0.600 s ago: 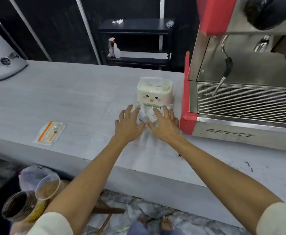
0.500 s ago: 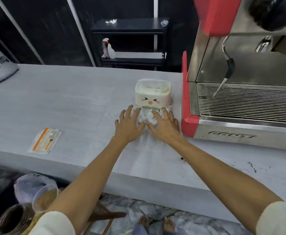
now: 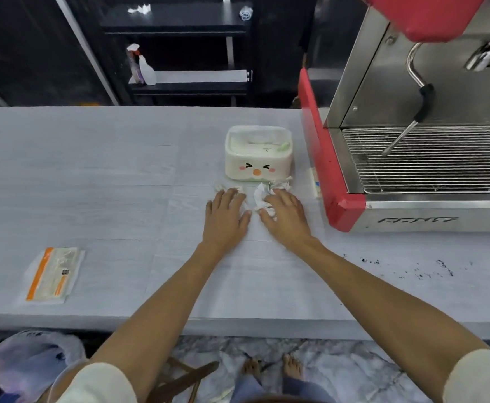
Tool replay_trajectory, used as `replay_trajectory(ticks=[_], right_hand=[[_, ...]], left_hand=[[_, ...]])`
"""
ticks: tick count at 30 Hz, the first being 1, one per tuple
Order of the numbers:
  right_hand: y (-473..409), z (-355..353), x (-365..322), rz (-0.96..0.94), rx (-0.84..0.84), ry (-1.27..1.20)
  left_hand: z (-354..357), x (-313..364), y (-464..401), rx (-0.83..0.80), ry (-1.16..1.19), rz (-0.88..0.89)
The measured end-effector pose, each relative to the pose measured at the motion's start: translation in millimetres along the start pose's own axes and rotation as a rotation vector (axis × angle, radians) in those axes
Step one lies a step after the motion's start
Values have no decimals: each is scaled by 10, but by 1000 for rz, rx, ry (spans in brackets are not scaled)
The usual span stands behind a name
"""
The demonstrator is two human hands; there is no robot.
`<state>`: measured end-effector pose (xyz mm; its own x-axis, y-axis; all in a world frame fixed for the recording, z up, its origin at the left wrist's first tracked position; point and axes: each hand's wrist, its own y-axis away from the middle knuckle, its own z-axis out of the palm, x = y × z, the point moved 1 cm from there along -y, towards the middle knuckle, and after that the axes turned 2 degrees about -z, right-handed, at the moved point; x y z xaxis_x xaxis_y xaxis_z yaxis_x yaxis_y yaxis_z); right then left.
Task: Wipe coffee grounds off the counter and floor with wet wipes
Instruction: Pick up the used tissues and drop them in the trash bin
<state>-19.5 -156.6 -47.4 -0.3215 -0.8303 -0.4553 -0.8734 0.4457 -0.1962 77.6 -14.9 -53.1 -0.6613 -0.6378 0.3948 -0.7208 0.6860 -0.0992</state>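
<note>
Nearest the viewer, two bare feet [image 3: 271,369] stand on a marbled grey floor [image 3: 339,370], with a crumpled translucent plastic bag [image 3: 31,356] low on the left. Above that runs the front edge of a long pale grey wood-grain counter [image 3: 107,175]. A flat clear packet with an orange stripe [image 3: 53,274] lies on the counter at left. Dark specks of coffee grounds [image 3: 406,266] are scattered on the counter at right, in front of the machine. Both forearms reach forward to the middle of the counter. The left hand [image 3: 224,219] lies palm down, fingers straight, pressing on a crumpled white wet wipe [image 3: 235,190] that shows at its fingertips. The right hand [image 3: 286,218], just beside it, also lies flat with fingers spread on a second bunched white wipe [image 3: 267,193]. Just beyond the hands sits a white square wipe box with a cartoon face [image 3: 258,154]. To its right stands a red and steel espresso machine [image 3: 412,141]. Farther back is a black shelf unit [image 3: 179,24] holding a spray bottle [image 3: 144,68].
</note>
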Motion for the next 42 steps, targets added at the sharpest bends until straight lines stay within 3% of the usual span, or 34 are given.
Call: replay_trajectory(ticks=[6, 16, 28, 42], right_hand=[[34, -21, -99, 14, 58, -104], [28, -46, -157, 32, 7, -73], [324, -369, -214, -24, 127, -114], [912, -645, -91, -65, 201, -171]], left_hand=[[-57, 26, 31, 76, 158, 21], [-84, 46, 69, 98, 196, 80], [-212, 38, 231, 131, 278, 204], [-126, 232, 446, -22, 127, 194]])
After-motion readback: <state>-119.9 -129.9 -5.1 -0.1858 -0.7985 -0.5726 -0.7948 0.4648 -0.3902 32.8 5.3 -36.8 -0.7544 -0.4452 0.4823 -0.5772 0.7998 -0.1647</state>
